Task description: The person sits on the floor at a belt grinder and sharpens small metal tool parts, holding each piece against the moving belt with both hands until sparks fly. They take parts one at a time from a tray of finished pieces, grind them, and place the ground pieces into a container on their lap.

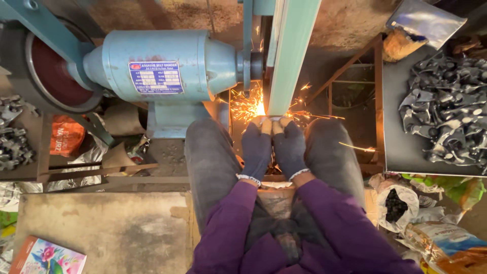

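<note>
Two hands in dark gloves are held side by side in the middle; the left hand (pixel 256 147) and the right hand (pixel 289 147) are touching each other. A small piece (pixel 267 120) is pinched at the fingertips of both hands — it is too small to tell what it is. The piece is pressed against the pale green belt (pixel 291 56), which runs up and away from the hands. Bright orange sparks (pixel 248 105) are thrown out to the left and right of the piece.

A big blue motor (pixel 167 63) is seen just left of the belt; a dark wheel (pixel 50 71) sits at its far left end. Purple sleeves (pixel 335 223) and grey trousers (pixel 210 157) are seen below the hands.

On the right, a dark tray (pixel 401 152) is filled with shiny metal parts (pixel 446 109); bags (pixel 401 205) lie below it. At the bottom left — on a bare worktop (pixel 111 228) — a book with flowers (pixel 48 256) is seen.
</note>
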### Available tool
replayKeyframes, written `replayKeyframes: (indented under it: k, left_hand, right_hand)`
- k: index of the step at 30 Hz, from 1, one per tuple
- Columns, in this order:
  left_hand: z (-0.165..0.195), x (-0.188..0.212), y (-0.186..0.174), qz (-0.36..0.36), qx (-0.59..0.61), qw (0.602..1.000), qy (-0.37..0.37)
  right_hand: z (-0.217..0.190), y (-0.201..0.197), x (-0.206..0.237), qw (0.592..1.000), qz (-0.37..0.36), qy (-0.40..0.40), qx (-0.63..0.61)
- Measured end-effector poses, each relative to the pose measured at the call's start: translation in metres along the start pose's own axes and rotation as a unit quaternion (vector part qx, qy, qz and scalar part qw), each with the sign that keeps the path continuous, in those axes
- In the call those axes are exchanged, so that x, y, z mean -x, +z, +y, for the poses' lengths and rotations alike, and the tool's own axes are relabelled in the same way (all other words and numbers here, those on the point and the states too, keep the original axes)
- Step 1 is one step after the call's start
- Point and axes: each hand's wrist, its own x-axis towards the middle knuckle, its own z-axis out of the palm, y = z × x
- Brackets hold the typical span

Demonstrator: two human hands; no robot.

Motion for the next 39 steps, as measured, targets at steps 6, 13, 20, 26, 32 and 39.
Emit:
replayKeyframes:
  k: [6,13,20,26,32,39]
  left_hand:
    - [-0.006,-0.007,-0.009,0.038,0.133,0.99,0.037]
    - [-0.011,-0.01,-0.012,0.06,0.083,0.994,0.037]
    - [-0.008,-0.006,-0.002,0.045,0.208,0.976,0.052]
    - [-0.024,-0.006,0.0,-0.012,0.257,0.966,0.017]
    - [-0.031,0.001,-0.005,-0.173,0.303,0.937,0.002]
    - [-0.018,0.007,-0.01,-0.221,0.542,0.797,-0.148]
  right_hand:
    - [0.001,0.025,0.004,0.999,0.031,0.01,-0.029]
    - [0.014,0.036,0.0,0.99,0.064,-0.021,0.12]
    - [0.016,0.025,-0.004,0.998,0.019,-0.047,0.044]
    - [0.02,-0.018,-0.038,0.978,-0.179,0.016,0.106]
    - [0.024,-0.051,-0.03,0.935,-0.324,-0.096,-0.108]
    - [0.014,-0.036,-0.023,0.869,-0.325,0.188,-0.322]
